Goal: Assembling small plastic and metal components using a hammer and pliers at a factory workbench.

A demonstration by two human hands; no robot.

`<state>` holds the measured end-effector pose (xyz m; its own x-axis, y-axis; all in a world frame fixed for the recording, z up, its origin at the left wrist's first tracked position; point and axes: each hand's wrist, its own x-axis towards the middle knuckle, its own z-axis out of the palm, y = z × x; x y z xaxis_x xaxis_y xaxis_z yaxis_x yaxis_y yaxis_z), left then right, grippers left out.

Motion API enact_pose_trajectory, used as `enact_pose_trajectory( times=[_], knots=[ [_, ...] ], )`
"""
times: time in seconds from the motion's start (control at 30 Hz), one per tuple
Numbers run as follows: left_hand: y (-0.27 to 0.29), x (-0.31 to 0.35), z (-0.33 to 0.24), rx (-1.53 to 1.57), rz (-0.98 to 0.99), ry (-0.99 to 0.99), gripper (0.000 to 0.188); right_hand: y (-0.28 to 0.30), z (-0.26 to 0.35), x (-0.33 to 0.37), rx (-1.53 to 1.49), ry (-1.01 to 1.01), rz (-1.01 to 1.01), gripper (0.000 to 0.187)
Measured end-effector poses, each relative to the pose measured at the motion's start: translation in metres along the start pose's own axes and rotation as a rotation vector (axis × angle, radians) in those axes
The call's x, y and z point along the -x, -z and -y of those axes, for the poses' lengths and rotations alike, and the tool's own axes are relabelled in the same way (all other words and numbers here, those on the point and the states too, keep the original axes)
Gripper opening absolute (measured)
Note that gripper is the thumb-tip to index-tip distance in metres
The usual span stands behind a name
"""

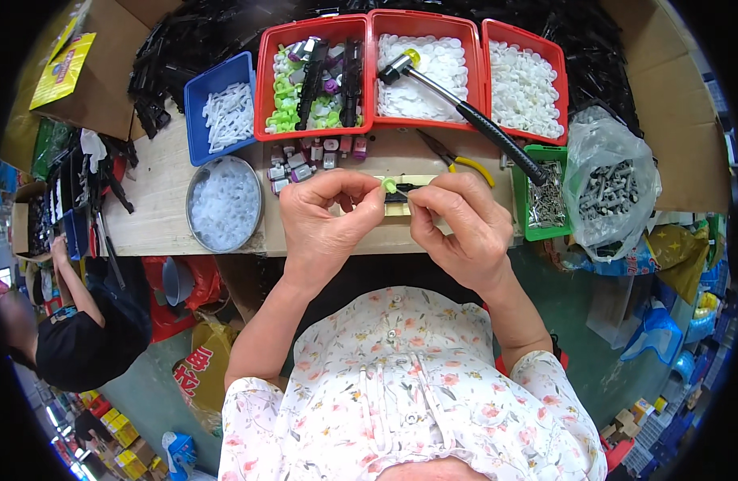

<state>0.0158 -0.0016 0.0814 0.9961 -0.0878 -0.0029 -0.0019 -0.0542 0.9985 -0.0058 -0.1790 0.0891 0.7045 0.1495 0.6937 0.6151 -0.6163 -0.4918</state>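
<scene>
Green piece (390, 185) is pinched in our left hand (327, 224), seemingly a thin pin (402, 192) in our right hand (465, 227). Both picked up, we judge them not yet joined.

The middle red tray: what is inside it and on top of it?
White flat pieces lie inside the middle red tray; a hammer lies across its top. The pieces hide its bottom.

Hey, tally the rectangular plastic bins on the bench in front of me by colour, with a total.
Red bins: 3
Blue bin: 1
Green bin: 1
Total: 5
</scene>
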Motion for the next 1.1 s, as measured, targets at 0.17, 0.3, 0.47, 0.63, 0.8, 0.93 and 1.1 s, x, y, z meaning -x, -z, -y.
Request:
enact_pose_trajectory(
  times=[0.17,0.3,0.47,0.63,0.8,0.93,1.1],
  knots=[
    [-0.002,0.002,0.002,-0.055,-0.017,-0.028,0.006,0.0,0.003,0.0,0.04,0.06,-0.002,0.026],
    [0.0,0.003,0.003,0.033,-0.029,0.022,0.007,-0.002,0.003,0.0,0.061,0.076,0.0,0.026],
    [0.002,0.005,0.001,0.041,-0.038,-0.001,0.007,-0.004,0.005,0.0,0.062,0.069,0.012,0.027],
    [0.003,0.005,-0.002,-0.132,-0.021,-0.194,0.005,-0.008,0.005,0.002,0.086,0.093,0.017,0.027],
    [0.002,0.006,0.0,-0.101,-0.013,-0.188,0.006,-0.006,0.002,0.002,0.05,0.079,0.054,0.027],
    [0.003,0.004,0.007,-0.084,0.021,-0.266,0.008,0.0,0.0,0.0,-0.266,-0.286,0.089,0.021],
    [0.004,0.004,0.011,-0.14,0.078,-0.384,0.012,-0.004,-0.016,0.002,-0.385,-0.278,0.191,0.016]
  ],
)
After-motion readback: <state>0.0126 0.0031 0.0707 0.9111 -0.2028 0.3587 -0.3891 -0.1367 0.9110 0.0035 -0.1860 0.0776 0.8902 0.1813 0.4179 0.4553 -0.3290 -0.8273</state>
